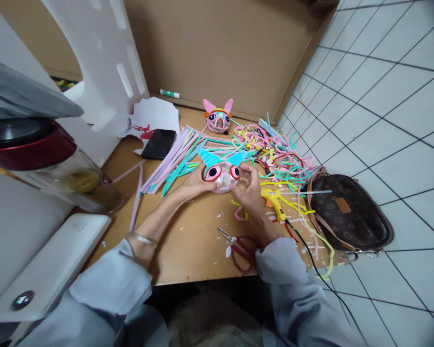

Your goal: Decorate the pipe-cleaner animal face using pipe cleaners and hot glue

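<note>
A small round craft head [222, 174] with blue pipe-cleaner ears and two red-rimmed eyes sits on the wooden table [188, 246]. My left hand [195, 182] cups its left side. My right hand [249, 187] pinches at its right side by one eye, fingers curled on it. A finished pink-eared craft head [218, 117] stands farther back. Bundles of pastel pipe cleaners [173, 159] lie behind my hands, and a tangled heap of pipe cleaners [275, 149] lies to the right.
A yellow glue gun [274, 201] with a black cord lies right of my right hand. Red-handled scissors [238, 246] lie near the front edge. A black phone [159, 143], a brown patterned bag [349, 212], a glass jar [72, 180] and a cardboard wall [224, 48] surround the table.
</note>
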`<state>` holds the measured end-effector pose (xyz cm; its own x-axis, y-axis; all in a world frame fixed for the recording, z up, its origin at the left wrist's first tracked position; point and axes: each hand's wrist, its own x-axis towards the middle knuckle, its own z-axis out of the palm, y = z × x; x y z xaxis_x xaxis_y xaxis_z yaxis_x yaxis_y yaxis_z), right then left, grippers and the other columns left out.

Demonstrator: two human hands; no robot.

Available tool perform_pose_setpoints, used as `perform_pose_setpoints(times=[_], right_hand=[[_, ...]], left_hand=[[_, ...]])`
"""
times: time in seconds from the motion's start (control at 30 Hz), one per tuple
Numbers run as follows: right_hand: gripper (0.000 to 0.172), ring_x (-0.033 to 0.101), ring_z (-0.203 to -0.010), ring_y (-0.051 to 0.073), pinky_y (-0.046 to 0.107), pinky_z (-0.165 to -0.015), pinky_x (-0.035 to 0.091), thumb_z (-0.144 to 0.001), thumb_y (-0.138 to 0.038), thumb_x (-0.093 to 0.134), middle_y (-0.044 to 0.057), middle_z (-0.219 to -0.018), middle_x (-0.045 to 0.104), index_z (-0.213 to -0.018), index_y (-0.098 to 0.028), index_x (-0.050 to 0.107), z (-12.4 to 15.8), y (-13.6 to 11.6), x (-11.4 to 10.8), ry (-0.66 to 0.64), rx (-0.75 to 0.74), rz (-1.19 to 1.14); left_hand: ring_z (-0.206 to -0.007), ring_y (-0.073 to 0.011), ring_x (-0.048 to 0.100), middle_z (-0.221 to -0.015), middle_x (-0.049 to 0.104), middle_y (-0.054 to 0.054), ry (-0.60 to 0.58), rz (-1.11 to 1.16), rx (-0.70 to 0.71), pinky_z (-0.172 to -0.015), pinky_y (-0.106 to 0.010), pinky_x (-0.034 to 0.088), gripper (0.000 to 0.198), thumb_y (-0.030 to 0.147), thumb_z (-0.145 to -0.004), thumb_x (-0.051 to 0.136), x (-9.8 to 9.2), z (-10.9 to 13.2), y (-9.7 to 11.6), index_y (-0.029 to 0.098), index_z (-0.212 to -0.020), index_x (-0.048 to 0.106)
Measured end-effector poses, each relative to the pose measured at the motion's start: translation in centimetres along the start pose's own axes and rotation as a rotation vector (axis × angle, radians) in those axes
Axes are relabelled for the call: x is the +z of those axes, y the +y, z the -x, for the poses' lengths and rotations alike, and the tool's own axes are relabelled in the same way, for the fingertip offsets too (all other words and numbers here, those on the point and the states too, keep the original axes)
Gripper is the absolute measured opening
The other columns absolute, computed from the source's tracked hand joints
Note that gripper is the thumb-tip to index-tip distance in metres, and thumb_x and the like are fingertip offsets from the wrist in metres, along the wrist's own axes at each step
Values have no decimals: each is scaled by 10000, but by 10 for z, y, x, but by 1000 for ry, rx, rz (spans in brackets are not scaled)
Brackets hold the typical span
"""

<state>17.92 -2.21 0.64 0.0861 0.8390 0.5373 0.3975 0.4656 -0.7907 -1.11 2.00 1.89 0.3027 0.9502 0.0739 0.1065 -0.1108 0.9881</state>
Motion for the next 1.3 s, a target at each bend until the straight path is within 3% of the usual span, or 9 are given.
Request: perform_pose_setpoints(times=[0.23, 0.53, 0.87, 1.3], right_hand=[[474, 595, -1155, 230, 392, -935, 556, -754, -273, 670, 97, -1256, 549, -1182, -261, 468, 0, -3, 0, -1, -30, 29], [419, 588, -1169, 227, 382, -929, 553, -757, -258, 666, 92, -1245, 543, -1130, -257, 476, 0, -3, -2, -20, -38, -2], [481, 584, -1137, 225, 374, -926, 543, -710, -234, 691, 77, -1208, 534, -1140, -250, 477, -1, -1, 1, 11, -24, -70], [499, 554, -1172, 240, 409, -958, 538, -714, -242, 690, 71, -1248, 509, -1160, -281, 469, -1, 2, -3, -49, -11, -49]], left_hand=[[-1009, -249, 630, -1128, 650, -77, 7, 5, 12, -959, -420, 499, 688, 359, -547, 780, 0, 0, 0, 152, -1151, 526], [-1072, -272, 626, -1193, 648, -105, 20, -10, 48, -983, -416, 492, 745, 394, -539, 796, 1, 0, -1, 142, -1186, 526], [-1125, -288, 629, -1258, 650, -114, 30, -120, 125, -1034, -438, 484, 777, 349, -556, 795, 0, 1, -1, 144, -1255, 525], [-1139, -303, 626, -1211, 659, -95, 19, -195, 154, -1007, -449, 508, 783, 384, -584, 816, -2, 0, -7, 160, -1269, 509]])
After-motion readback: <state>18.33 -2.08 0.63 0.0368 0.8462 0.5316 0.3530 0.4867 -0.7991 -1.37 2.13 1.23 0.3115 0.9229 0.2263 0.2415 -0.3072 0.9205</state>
